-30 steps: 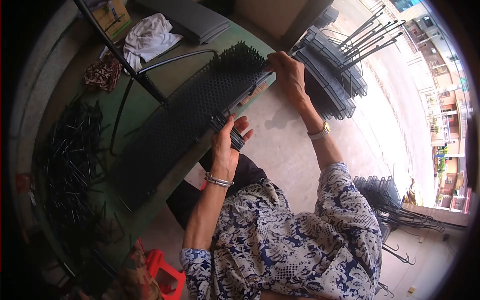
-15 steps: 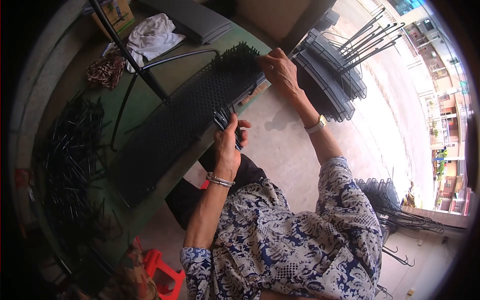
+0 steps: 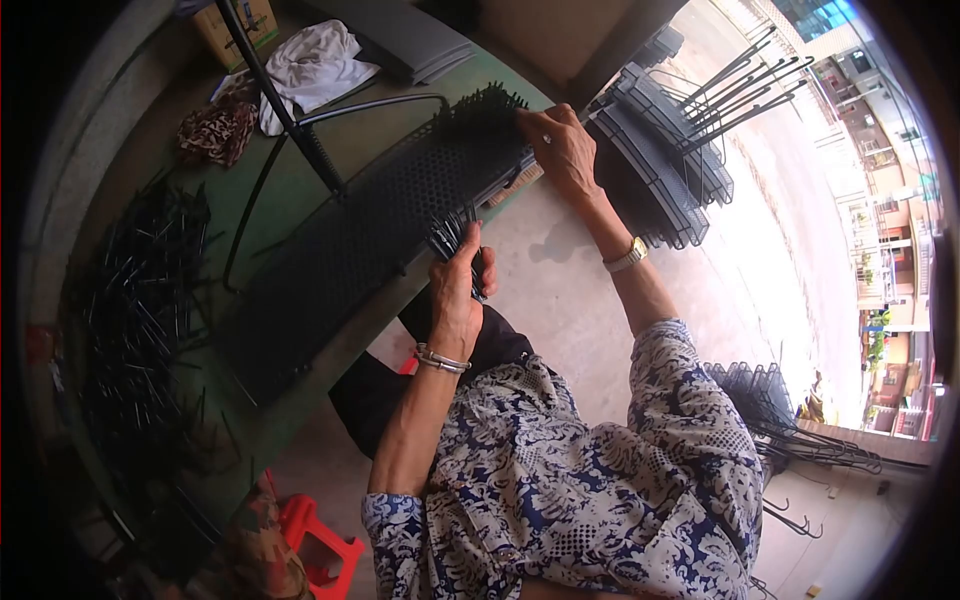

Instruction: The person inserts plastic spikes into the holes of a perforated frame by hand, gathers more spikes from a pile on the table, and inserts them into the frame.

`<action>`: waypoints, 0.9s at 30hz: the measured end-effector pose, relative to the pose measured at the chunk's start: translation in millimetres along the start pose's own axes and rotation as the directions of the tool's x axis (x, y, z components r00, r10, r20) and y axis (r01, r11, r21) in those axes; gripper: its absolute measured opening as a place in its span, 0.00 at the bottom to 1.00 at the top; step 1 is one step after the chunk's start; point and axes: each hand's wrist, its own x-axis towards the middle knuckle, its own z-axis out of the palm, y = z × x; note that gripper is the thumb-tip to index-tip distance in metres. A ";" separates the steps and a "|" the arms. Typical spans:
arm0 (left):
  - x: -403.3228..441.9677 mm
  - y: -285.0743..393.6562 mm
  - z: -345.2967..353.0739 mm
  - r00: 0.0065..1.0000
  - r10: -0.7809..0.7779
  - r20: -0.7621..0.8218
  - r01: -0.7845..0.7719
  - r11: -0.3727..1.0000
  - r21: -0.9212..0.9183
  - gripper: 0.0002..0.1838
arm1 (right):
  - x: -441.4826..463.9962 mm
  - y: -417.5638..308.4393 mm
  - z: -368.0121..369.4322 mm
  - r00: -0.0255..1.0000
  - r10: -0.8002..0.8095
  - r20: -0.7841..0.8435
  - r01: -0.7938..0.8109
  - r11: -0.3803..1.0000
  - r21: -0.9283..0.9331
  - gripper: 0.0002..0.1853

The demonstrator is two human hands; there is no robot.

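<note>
Panel (image 3: 345, 260), dark and perforated, lies on the green table (image 3: 288, 208), stretching from about 12 o'clock to 8 o'clock. At 9 o'clock sits a loose pile (image 3: 145, 330) of dark rods, well apart from both hands. A cluster (image 3: 482, 108) of rods bristles at the panel's 12 o'clock end. At 1 o'clock, the right hand (image 3: 562, 145) meets the cluster's edge, fingertips drawn together; whether a rod is between them cannot be told. A light pinch would likely serve best there, so that neighbouring rods are not knocked. Near the centre, the left hand (image 3: 462, 288) is closed around a bundle (image 3: 448, 236) beside the panel's near edge. Holding it snugly, tips fairly level, should stop rods slipping out or crossing.
</note>
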 end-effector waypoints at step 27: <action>-11.1 8.8 6.5 0.999 0.047 -0.004 -0.045 0.974 0.222 0.14 | -27.9 -63.2 -39.1 0.682 -0.030 0.730 -0.533 0.664 0.525 0.16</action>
